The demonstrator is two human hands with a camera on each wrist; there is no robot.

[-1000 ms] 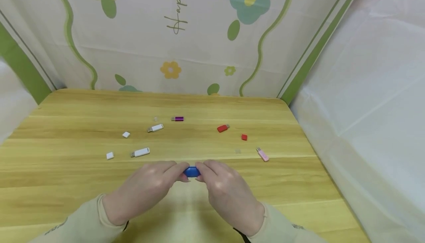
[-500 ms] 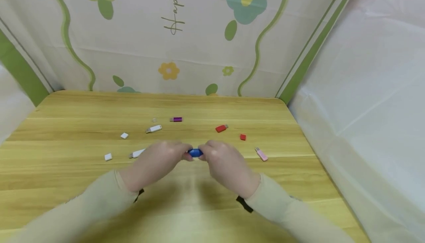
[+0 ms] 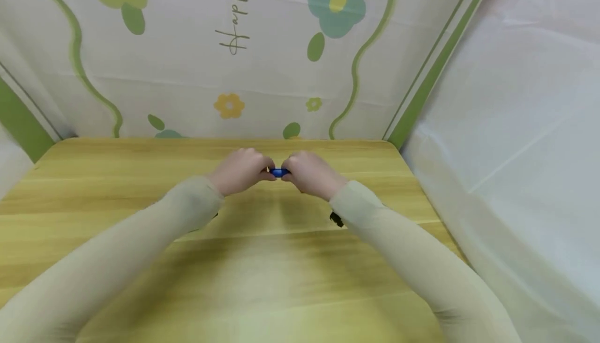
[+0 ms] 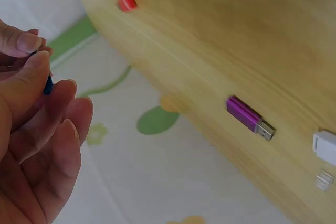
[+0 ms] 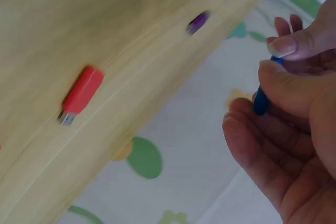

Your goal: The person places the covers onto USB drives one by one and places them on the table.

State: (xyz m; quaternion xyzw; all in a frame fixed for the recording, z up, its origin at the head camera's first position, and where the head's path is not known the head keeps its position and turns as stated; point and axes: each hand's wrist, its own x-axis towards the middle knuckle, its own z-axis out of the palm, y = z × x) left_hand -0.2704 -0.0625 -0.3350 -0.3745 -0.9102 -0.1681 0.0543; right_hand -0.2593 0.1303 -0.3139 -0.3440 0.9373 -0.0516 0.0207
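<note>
Both hands meet over the far part of the table at a small blue USB stick [image 3: 278, 173]. My left hand [image 3: 241, 171] pinches its left end between thumb and forefinger. Its right end is pinched the same way by my right hand [image 3: 311, 174]. Only the short middle shows in the head view; both ends are hidden in the fingers. In the left wrist view the blue stick [image 4: 48, 85] pokes out below the thumb, the other fingers loosely bent. The right wrist view shows the blue stick [image 5: 260, 100] hanging tilted under the right thumb.
On the wooden table [image 3: 262, 291] lie a purple USB stick [image 4: 244, 114], a white one [image 4: 326, 148], a clear cap [image 4: 324, 179] and a red USB stick [image 5: 83, 90]. Arms and hands hide them in the head view. A flowered curtain [image 3: 187, 62] stands behind the table's far edge.
Both hands have moved forward, away from the body, still holding the blue USB stick between them. The arms are stretched out and now cover the other sticks and caps in the head view.
</note>
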